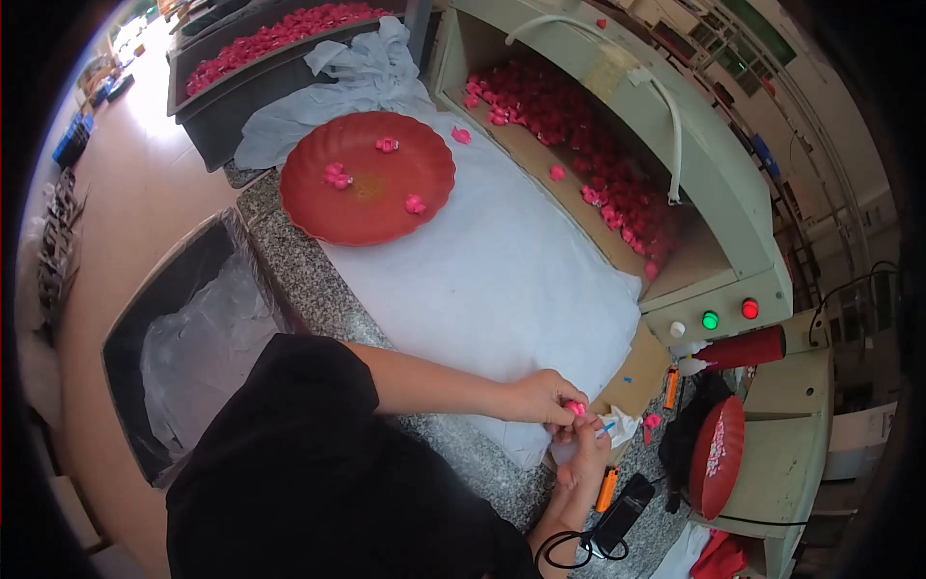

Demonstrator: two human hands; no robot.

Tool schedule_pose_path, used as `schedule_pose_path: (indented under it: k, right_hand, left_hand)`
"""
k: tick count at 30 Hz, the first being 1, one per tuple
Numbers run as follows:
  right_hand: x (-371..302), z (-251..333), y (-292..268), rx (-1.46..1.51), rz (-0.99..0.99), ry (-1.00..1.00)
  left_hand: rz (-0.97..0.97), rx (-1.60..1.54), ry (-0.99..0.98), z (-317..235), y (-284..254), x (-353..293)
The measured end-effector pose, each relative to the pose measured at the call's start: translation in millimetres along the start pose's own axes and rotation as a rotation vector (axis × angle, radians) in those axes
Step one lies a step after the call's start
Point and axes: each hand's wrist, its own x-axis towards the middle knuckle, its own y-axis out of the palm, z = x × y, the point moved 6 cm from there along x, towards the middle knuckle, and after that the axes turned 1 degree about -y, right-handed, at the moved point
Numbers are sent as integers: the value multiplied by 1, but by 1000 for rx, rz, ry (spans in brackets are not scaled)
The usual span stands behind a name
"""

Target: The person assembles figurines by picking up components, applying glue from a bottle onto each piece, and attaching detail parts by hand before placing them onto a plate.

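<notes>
My left hand (546, 397) pinches a small pink petal-like piece (576, 408) over the right end of the white cloth (482, 289). Just below it, my right hand (585, 454) is closed on a thin blue-tipped stick (606, 428), close to the pink piece. Whether the stick touches the piece is too small to tell. A crumpled white tissue (622, 425) lies beside the right hand, with a loose pink piece (651, 423) past it. On the cloth's far left end sits a red scalloped plate (318, 217) bearing several pink pieces.
A pale metal machine (719, 227) with many pink pieces inside stands along the far side. Orange lighters (607, 489), a black device (625, 511) with a cable and a red bowl (709, 482) lie right. A grey bin (217, 125) of pink pieces and a plastic-lined container (125, 357) stand left.
</notes>
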Motion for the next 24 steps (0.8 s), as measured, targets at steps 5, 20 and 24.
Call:
schedule_pose_path:
  k: [5,20,24]
  right_hand:
    - [0,2,3,-47,18,-54]
    - [-4,17,7,79,-5,7]
    - [-3,14,9,131,33,45]
  left_hand:
    - [15,0,-26,-3,1,-6]
    - [-414,-294,207,-108,-57,-52]
    - [-399,-281,146,-104,-47,-45]
